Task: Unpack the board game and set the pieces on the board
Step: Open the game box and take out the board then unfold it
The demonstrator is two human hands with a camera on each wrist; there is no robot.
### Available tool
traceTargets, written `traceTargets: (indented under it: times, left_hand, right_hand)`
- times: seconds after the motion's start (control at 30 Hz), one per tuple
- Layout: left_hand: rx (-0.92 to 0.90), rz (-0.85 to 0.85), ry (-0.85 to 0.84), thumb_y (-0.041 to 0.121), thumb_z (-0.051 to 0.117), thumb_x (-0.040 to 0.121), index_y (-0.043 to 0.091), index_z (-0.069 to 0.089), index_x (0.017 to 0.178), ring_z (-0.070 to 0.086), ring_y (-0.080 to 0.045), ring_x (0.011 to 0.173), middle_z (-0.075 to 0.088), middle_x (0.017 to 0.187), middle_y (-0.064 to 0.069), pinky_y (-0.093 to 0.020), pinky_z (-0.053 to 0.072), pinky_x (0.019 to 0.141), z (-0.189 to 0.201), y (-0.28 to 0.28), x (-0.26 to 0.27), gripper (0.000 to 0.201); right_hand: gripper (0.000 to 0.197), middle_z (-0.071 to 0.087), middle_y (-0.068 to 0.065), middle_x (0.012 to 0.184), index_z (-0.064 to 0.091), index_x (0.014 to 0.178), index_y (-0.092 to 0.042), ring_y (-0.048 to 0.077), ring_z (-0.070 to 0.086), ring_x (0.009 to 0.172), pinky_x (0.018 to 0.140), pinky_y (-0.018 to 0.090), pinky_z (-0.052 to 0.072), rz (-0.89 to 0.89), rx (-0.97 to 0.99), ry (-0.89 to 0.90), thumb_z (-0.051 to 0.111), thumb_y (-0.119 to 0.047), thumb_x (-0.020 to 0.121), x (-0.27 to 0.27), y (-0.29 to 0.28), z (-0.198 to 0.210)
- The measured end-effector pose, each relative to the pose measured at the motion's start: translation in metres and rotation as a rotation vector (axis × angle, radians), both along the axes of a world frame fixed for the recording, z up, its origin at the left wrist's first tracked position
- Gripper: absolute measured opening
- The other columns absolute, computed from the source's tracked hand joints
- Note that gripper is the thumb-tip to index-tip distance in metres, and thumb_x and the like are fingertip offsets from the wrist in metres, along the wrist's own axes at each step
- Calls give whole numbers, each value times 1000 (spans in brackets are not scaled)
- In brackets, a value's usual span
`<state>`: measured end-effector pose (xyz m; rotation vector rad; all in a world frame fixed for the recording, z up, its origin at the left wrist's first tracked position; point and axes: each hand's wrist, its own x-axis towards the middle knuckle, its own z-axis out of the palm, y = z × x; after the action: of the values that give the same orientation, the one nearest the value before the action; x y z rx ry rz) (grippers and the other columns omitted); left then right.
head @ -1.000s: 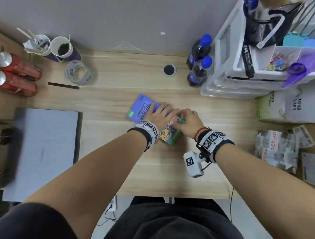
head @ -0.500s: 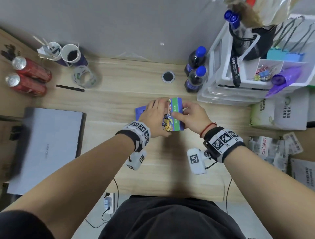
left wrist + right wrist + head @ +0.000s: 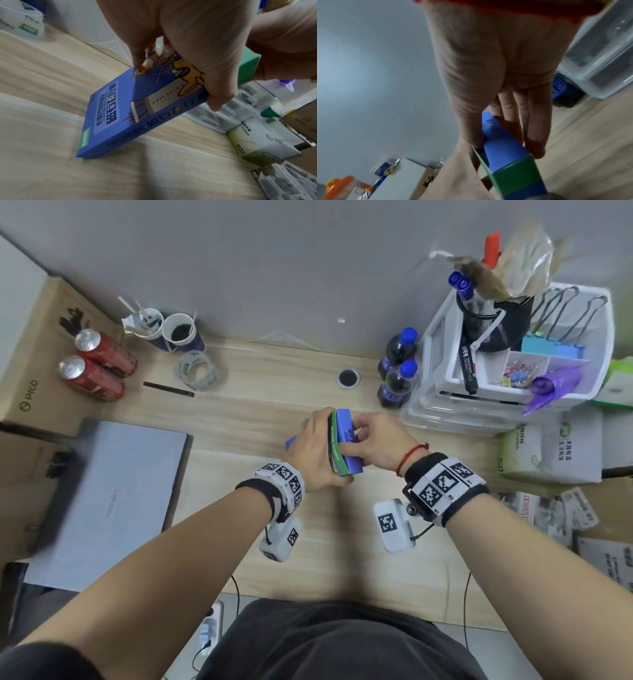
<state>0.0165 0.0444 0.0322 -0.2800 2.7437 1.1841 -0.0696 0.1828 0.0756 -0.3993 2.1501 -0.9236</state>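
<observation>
The blue and green board game box stands tilted on edge over the wooden desk, held between both hands. My left hand grips its illustrated top face from the left, thumb and fingers wrapped over the upper edge. In the left wrist view the box slants down with its far corner on the desk, under that hand. My right hand clasps the opposite side; in the right wrist view its fingers lie along the box near the green end. The box is closed; no board or pieces show.
A closed grey laptop lies left. At the back stand two red cans, paper cups, a tape roll and two dark bottles. A plastic drawer organiser, a white carton and packets crowd the right.
The box lay flat on the desk a second ago. Both hands have since lifted and tipped it up onto its edge, turning its top face toward the left.
</observation>
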Motion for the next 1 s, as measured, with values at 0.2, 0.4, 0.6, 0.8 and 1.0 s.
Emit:
traceTargets:
  times: [0.2, 0.4, 0.6, 0.8, 1.0]
  left_hand:
    - [-69, -53, 9, 38, 86, 48, 10, 29, 139, 41, -23, 116, 40, 126, -3, -26, 33, 92, 7, 2, 5, 111]
    - [-88, -53, 12, 39, 83, 48, 12, 26, 140, 39, -22, 118, 37, 129, -2, -29, 37, 96, 8, 6, 14, 111]
    - [-93, -73, -5, 38, 81, 48, 12, 27, 138, 39, -22, 113, 38, 124, -1, -31, 39, 96, 8, 7, 16, 107]
    - [-89, -111, -23, 37, 82, 49, 12, 27, 138, 37, -19, 111, 38, 124, -1, -30, 36, 98, 11, 5, 16, 108]
    - [-33, -58, -41, 38, 85, 43, 22, 22, 136, 39, -19, 112, 36, 126, 3, -37, 43, 96, 8, -1, 16, 114]
  right_hand:
    - [39, 69, 17, 66, 63, 68, -2, 30, 68, 65, 65, 44, 57, 97, 160, 188, 68, -41, 65, 2, -6, 0]
    - [38, 66, 17, 61, 58, 60, -2, 30, 67, 63, 64, 44, 56, 171, 192, 201, 67, -39, 66, 3, -4, 7]
    - [35, 70, 15, 64, 62, 70, 4, 21, 70, 55, 64, 44, 60, 111, 154, 96, 68, -31, 71, 8, 0, 12]
    - [28, 74, 15, 73, 61, 74, 4, 23, 74, 67, 75, 47, 60, 41, 69, -103, 70, -23, 77, 5, 6, 9]
    - [12, 64, 14, 69, 63, 78, -1, 27, 64, 66, 70, 46, 56, 10, -21, -138, 61, -13, 79, -1, 13, 12]
